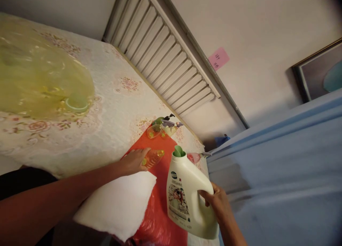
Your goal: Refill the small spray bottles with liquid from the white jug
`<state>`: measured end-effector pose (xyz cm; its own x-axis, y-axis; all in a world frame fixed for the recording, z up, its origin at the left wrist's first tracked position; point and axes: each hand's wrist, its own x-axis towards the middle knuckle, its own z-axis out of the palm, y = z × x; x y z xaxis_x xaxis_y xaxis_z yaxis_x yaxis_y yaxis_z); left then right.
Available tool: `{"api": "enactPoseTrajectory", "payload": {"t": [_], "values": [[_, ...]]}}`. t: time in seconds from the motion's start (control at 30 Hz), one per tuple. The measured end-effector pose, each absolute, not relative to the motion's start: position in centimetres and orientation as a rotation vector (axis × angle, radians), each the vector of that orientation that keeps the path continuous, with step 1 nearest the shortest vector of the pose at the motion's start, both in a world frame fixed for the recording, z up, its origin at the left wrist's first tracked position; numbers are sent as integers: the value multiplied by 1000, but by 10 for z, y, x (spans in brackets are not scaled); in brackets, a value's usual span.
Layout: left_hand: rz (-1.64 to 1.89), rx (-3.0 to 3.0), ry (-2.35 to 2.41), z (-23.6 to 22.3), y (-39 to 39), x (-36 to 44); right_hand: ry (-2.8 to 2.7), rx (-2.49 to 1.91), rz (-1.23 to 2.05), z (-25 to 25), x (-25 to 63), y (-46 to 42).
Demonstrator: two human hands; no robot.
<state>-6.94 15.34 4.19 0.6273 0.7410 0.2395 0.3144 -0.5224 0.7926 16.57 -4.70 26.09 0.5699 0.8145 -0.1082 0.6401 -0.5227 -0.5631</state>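
Note:
My right hand (213, 199) is closed around the handle of a pale green-white laundry detergent jug (191, 189). The jug is slightly tilted, with a green spout showing at its open neck. My left hand (135, 162) grips a small see-through plastic bottle (154, 157) with a yellowish neck, lying on its side above a red plastic sheet (165, 174). Just below this hand is a white cloth or padded sheet (120, 203). Several spray bottles (159, 128) stand at the far end of the red sheet. Behind the jug's neck is a pink spray bottle (193, 157).
A flowered tablecloth (112, 107) covers the table. At left lies a yellow plastic bag (40, 71) with a light green ring (77, 105) showing at it. Along the back wall runs a white radiator (165, 50); a blue curtain (283, 167) hangs on the right.

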Motion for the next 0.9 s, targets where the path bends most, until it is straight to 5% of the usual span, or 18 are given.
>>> {"api": "enactPoseTrajectory", "payload": {"t": [0.9], "values": [[803,1999,812,36,153,-62,-1418,-2587,505,287,149,-36]]}}
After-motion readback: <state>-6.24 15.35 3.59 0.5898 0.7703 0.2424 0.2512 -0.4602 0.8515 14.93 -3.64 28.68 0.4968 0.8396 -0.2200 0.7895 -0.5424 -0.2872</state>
